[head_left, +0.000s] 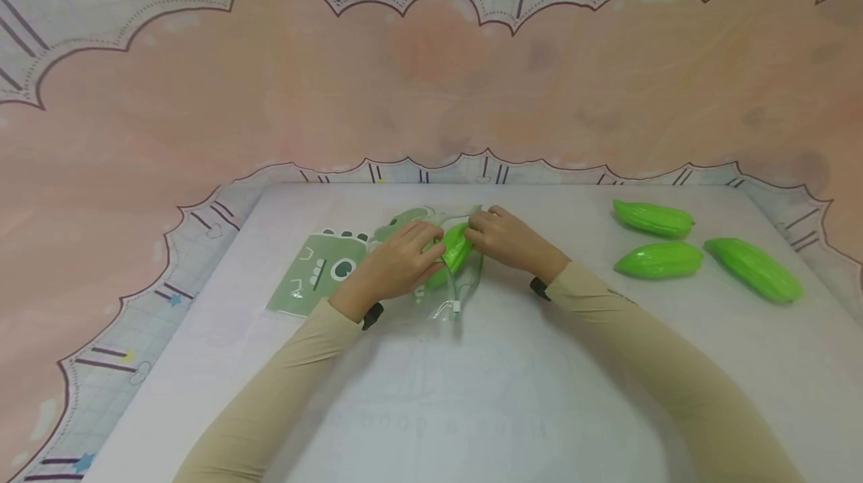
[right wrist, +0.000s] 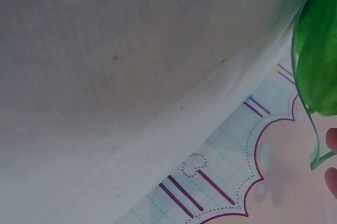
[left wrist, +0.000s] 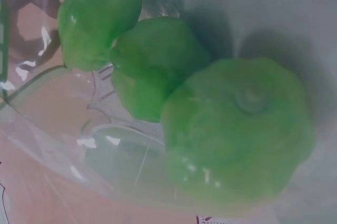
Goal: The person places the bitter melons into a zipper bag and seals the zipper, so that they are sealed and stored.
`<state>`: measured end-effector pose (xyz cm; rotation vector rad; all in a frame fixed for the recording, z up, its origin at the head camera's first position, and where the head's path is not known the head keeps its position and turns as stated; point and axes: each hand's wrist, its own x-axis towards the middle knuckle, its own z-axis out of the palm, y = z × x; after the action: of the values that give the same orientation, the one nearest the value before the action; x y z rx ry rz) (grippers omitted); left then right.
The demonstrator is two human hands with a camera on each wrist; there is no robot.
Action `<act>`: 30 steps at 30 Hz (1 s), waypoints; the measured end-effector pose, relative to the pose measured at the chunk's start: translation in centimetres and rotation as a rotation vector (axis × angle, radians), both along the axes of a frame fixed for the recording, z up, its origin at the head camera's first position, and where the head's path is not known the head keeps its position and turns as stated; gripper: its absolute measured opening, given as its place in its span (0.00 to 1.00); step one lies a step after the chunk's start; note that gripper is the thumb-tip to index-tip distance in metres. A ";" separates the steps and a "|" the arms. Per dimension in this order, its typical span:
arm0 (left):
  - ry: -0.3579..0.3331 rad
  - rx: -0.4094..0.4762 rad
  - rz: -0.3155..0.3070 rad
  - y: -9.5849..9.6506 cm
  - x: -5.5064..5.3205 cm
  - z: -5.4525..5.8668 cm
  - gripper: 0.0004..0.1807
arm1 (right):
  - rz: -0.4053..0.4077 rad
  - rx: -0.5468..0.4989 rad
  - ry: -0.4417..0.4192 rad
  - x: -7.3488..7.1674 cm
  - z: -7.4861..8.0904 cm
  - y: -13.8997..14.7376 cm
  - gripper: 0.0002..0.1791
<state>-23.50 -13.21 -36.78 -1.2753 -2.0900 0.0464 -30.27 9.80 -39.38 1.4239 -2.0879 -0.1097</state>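
Note:
A clear zip bag [head_left: 441,311] with a green print and a white slider lies at the table's middle, its mouth spread. Inside it is a bright green, ridged star fruit [head_left: 457,249], glossy like a toy. My left hand [head_left: 401,258] holds the bag's near-left edge, its fingertips partly hidden. On the other side, my right hand [head_left: 502,238] pinches the bag's rim beside the fruit's upper end. The right wrist view catches the fruit [right wrist: 321,55] behind the bag's edge, with two fingertips [right wrist: 331,182]. Green fruits [left wrist: 237,134] fill the left wrist view, partly behind clear plastic.
Three more green star fruits lie at the right: one at the back [head_left: 654,219], one before it [head_left: 659,260], one farthest right [head_left: 754,269]. Left of my hands is a flat green bag [head_left: 297,273] with a cartoon face. A patterned curtain [head_left: 431,86] stands behind the table.

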 end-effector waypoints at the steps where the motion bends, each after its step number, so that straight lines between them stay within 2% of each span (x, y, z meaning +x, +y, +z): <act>1: -0.001 -0.001 -0.001 0.0 0.0 0.0 0.11 | -0.001 -0.001 -0.002 0.0 0.0 0.0 0.09; 9: -0.008 -0.005 0.002 0.0 0.2 0.3 0.11 | -0.013 0.012 -0.033 0.0 -0.2 0.2 0.11; 18: -0.015 0.006 0.001 0.1 0.2 0.2 0.10 | -0.092 0.105 -0.091 0.4 0.0 0.8 0.21; 30: -0.021 -0.008 0.020 0.0 0.2 0.2 0.10 | -0.123 0.081 -0.091 1.1 0.9 2.2 0.24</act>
<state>-23.26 -13.19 -36.56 -1.2651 -2.1220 0.0503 -29.18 11.98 -38.51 1.3699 -2.2692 -0.1834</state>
